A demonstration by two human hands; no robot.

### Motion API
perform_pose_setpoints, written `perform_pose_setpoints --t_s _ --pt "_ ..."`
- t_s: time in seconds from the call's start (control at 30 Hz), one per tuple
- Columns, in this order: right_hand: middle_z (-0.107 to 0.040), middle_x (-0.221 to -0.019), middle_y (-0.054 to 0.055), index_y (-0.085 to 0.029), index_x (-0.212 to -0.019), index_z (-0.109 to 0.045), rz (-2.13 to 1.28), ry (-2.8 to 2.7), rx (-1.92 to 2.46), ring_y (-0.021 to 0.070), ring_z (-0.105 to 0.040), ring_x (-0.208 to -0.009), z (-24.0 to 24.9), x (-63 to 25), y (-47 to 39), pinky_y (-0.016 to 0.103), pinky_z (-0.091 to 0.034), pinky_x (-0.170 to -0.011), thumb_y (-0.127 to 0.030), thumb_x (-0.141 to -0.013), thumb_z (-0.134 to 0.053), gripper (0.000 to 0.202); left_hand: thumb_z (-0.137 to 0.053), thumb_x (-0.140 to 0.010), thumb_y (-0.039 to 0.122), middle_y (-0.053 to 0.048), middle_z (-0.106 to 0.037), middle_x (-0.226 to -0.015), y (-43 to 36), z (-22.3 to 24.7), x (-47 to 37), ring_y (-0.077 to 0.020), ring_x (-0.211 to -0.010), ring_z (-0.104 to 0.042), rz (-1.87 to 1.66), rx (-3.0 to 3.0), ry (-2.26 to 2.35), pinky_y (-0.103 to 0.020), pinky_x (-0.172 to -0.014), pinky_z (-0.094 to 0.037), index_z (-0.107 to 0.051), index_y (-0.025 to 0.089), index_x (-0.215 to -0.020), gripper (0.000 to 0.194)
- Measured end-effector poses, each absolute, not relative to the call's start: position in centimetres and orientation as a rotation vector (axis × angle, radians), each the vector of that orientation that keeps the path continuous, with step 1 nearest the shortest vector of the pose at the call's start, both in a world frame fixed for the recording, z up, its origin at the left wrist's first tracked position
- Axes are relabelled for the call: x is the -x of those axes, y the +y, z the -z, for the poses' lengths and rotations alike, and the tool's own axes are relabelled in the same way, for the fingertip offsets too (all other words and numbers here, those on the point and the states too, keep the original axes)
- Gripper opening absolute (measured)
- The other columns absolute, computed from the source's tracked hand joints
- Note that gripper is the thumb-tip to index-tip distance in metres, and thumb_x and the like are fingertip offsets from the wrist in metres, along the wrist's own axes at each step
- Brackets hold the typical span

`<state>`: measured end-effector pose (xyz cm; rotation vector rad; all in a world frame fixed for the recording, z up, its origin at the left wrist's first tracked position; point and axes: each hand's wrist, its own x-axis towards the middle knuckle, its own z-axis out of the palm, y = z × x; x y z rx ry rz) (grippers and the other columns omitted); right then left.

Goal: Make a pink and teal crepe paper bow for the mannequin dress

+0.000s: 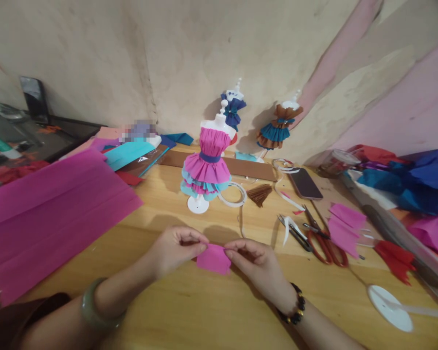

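Between my two hands hangs a small piece of pink crepe paper (pixel 213 259), held up by its top edge over the wooden table. My left hand (pixel 177 249) pinches the top left corner between thumb and fingertips. At the top right corner, my right hand (pixel 254 260) has the same kind of pinch. Just behind them stands a small white mannequin (pixel 219 125) on a round base, wearing a pink and light blue ruffled paper dress (pixel 208 163) with a dark blue waistband.
A large pink crepe sheet (pixel 54 218) covers the left side. On the right lie red-handled scissors (pixel 326 248), thread snips (pixel 295 233), a phone (pixel 305 183) and pink scraps (pixel 345 226). A roll of white tape (pixel 232 194) and two more dressed mannequins (pixel 277 127) are behind.
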<state>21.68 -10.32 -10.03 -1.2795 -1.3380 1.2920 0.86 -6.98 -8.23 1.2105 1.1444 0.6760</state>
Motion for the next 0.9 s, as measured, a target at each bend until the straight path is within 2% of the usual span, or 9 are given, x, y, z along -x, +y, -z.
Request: perform_pose_setpoints --t_s 0.27,0.57,0.73,0.9 --pt "-0.078 -0.074 0.001 -0.026 -0.077 -0.08 -1.443 -1.161 1.173 0.0098 -0.066 -0.061 9.55 -21.89 -9.92 0.018 -0.053 -0.061 -0.031 -0.068 -0.08 0.01 -0.075 -0.065 0.031 -0.004 -0.075 -0.077 -6.95 8.0 -0.64 -0.0166 -0.071 -0.067 -0.732 -1.158 1.067 -0.028 -0.069 -0.053 -0.075 0.017 -0.078 0.019" --pt "-0.079 -0.081 0.001 -0.028 -0.083 -0.08 -1.495 -1.221 1.108 0.0114 -0.07 -0.069 9.34 -22.58 -9.86 0.019 -0.054 -0.067 -0.029 -0.07 -0.08 0.013 -0.076 -0.06 0.028 -0.002 -0.077 -0.078 -6.99 7.62 -0.6 -0.0138 -0.068 -0.066 -0.733 -1.144 1.066 -0.022 -0.064 -0.051 -0.077 0.019 -0.076 0.019" --pt "-0.078 -0.073 0.001 -0.027 -0.075 -0.08 -1.491 -1.174 1.148 0.0102 -0.067 -0.061 9.52 -22.41 -9.84 0.019 -0.054 -0.063 -0.035 -0.068 -0.08 0.011 -0.076 -0.062 0.031 -0.002 -0.077 -0.073 -7.07 7.38 -0.64 -0.0129 -0.062 -0.065 -0.664 -1.198 1.073 -0.02 -0.057 -0.048 -0.078 0.02 -0.079 0.021" --pt "-0.076 -0.067 0.001 -0.023 -0.071 -0.079 -1.478 -1.146 1.237 0.0103 -0.065 -0.058 9.42 -21.97 -9.74 0.02 -0.054 -0.061 -0.036 -0.061 -0.084 0.017 -0.076 -0.063 0.03 -0.003 -0.076 -0.072 -7.32 7.59 -1.02 -0.0142 -0.064 -0.066 -0.709 -1.185 1.127 -0.023 -0.061 -0.052 -0.077 0.018 -0.073 0.016"
